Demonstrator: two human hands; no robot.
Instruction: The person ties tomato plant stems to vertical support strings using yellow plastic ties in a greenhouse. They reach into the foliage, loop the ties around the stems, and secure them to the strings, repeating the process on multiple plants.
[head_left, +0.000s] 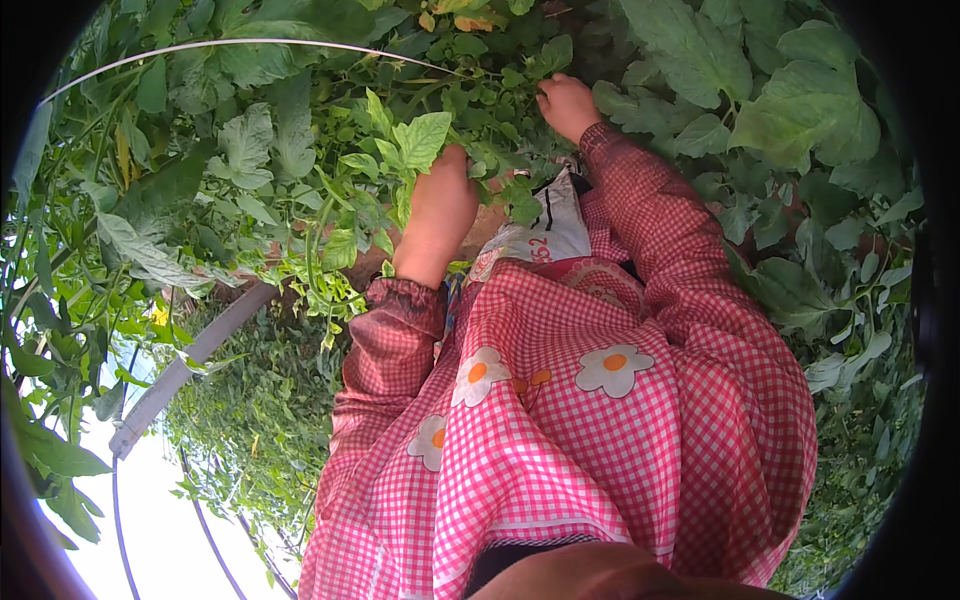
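My left hand is curled among green plants, its back toward me and its fingertips hidden. Beside its knuckles stands a leafy shoot with bright, toothed leaves; whether the fingers grip a stem cannot be seen. Farther out and to the right, my right hand reaches into low, small-leaved growth, fingers bent. Leaves and shadow hide what its fingertips touch. Between my forearms lies a white woven sack bearing print, partly under my red-and-white checked apron.
Large lobed leaves crowd the right side, and tall tomato-like foliage rises at the left. A thin pale rod or line arcs across the top left. A grey post slants at the lower left, near dark curved lines.
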